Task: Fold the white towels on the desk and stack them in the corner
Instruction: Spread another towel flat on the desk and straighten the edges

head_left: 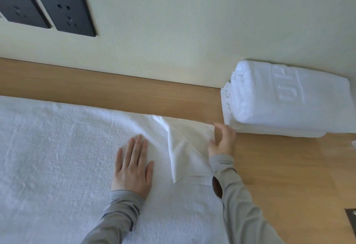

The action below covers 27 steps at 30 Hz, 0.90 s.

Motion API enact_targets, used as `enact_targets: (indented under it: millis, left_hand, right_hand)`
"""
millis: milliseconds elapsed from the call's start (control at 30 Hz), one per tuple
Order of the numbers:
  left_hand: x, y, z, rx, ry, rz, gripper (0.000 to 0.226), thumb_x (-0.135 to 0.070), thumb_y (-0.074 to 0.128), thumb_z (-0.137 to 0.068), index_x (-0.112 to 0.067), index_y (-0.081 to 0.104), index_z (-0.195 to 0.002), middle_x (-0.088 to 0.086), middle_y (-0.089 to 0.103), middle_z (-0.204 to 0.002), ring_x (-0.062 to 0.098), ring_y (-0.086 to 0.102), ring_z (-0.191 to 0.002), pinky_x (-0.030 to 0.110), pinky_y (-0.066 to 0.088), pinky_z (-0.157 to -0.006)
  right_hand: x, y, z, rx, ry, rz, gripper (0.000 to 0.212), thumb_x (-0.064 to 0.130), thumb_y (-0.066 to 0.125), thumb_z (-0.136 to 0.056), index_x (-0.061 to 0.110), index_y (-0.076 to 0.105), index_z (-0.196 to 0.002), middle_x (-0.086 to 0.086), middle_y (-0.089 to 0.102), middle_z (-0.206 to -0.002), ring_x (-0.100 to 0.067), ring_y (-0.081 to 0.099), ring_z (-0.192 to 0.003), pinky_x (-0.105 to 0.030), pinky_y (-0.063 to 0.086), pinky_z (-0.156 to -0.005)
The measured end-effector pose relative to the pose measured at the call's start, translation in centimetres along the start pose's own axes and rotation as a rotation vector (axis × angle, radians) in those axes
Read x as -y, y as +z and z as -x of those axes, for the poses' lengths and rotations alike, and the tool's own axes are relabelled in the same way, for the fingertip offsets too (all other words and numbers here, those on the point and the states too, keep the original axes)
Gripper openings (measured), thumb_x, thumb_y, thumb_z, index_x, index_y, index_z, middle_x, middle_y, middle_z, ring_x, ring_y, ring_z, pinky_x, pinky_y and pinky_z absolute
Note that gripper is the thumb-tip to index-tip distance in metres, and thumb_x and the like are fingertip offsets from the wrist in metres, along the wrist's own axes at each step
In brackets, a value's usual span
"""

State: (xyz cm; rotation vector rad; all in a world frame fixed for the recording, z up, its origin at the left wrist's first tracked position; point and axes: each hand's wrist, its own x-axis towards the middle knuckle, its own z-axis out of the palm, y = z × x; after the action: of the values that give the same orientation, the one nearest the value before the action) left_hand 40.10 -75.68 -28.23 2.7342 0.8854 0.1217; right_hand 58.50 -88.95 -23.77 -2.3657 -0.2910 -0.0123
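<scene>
While left hand [133,166] presses nubby terry towel [57,157] flat — right hand [223,141] pinches corner.

Large white towel [57,157] spread flat across wooden desk [279,166], its far right corner lifted and turned back over itself. Folded towels [289,99] stacked at desk's far right; top one bears embossed lettering.

Left hand [133,168] flat, palm down, right hand [223,141] pinching towel [57,147]
</scene>
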Motion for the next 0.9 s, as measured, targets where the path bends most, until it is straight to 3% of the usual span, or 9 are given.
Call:
enact_targets:
  millis: [133,300,533,633,700,767,833,900]
  left_hand:
    - [0.0,0.0,-0.1,0.003,-0.004,-0.007,0.061,-0.04,0.012,-0.096,-0.009,0.038,-0.141,0.008,0.035,-0.149,0.026,0.032,-0.137,0.047,0.021,-0.112]
    - [0.0,0.0,-0.1,-0.003,-0.006,-0.002,0.06,-0.04,0.016,-0.095,-0.009,0.038,-0.142,0.007,0.034,-0.15,0.025,0.031,-0.138,0.047,0.021,-0.112]
    - [0.1,0.1,0.0,-0.011,-0.005,-0.01,0.059,-0.04,0.016,-0.096,-0.009,0.037,-0.142,0.007,0.033,-0.15,0.025,0.03,-0.138,0.046,0.019,-0.113]
    - [0.1,0.2,0.0,-0.023,-0.003,-0.016,0.058,-0.038,0.02,-0.095,-0.009,0.038,-0.142,0.008,0.035,-0.149,0.025,0.031,-0.138,0.046,0.019,-0.113]
    - [0.0,0.3,0.1,-0.027,0.004,-0.019,0.058,-0.037,0.024,-0.093,-0.009,0.039,-0.141,0.008,0.035,-0.149,0.026,0.032,-0.137,0.046,0.02,-0.112]
    - [0.0,0.4,0.1,-0.03,0.007,-0.017,0.058,-0.037,0.025,-0.092,-0.008,0.038,-0.141,0.008,0.035,-0.149,0.026,0.032,-0.137,0.046,0.019,-0.112]
    - [0.1,0.4,0.1,-0.032,0.003,-0.013,0.058,-0.037,0.025,-0.093,-0.008,0.038,-0.142,0.008,0.034,-0.149,0.025,0.032,-0.138,0.046,0.02,-0.113]
    - [0.1,0.4,0.0,-0.033,0.0,-0.015,0.058,-0.036,0.025,-0.093,-0.008,0.038,-0.142,0.008,0.034,-0.149,0.025,0.032,-0.138,0.046,0.021,-0.112]
  right_hand:
    - [-0.7,1.2,-0.4,0.075,-0.105,0.186,0.044,-0.007,0.063,-0.073,0.004,0.059,-0.116,-0.014,0.056,-0.115,-0.031,0.05,-0.11,-0.044,0.039,-0.097]
    - [-1.5,2.0,-3.5,0.263,-0.131,0.519,0.042,0.009,0.058,-0.085,0.014,0.052,-0.126,-0.008,0.051,-0.126,-0.025,0.041,-0.12,-0.033,0.032,-0.099]
    - [0.0,2.2,-7.1,0.489,0.167,0.531,0.034,0.009,0.06,-0.079,0.013,0.059,-0.113,-0.01,0.051,-0.122,-0.028,0.047,-0.116,-0.035,0.041,-0.098]
    - [0.4,1.8,-5.9,0.29,0.017,0.54,0.02,0.002,0.053,-0.084,0.009,0.059,-0.103,-0.01,0.06,-0.109,-0.027,0.054,-0.104,-0.036,0.041,-0.09]
    - [0.3,1.3,-3.9,0.151,-0.174,0.584,0.03,-0.003,0.053,-0.084,0.006,0.056,-0.113,-0.013,0.059,-0.109,-0.03,0.054,-0.103,-0.039,0.041,-0.091]
    - [0.7,0.7,-1.2,0.104,-0.358,0.443,0.036,0.0,0.058,-0.082,0.005,0.056,-0.118,-0.014,0.059,-0.108,-0.032,0.055,-0.1,-0.043,0.043,-0.088]
    - [1.7,0.4,2.9,0.149,-0.514,0.23,0.035,0.022,0.06,-0.085,0.009,0.056,-0.116,-0.008,0.06,-0.108,-0.027,0.055,-0.099,-0.041,0.043,-0.084]
    - [2.5,0.8,7.3,0.278,-0.607,0.231,0.049,0.047,0.051,-0.085,0.015,0.051,-0.122,-0.005,0.057,-0.12,-0.023,0.051,-0.111,-0.039,0.039,-0.09]
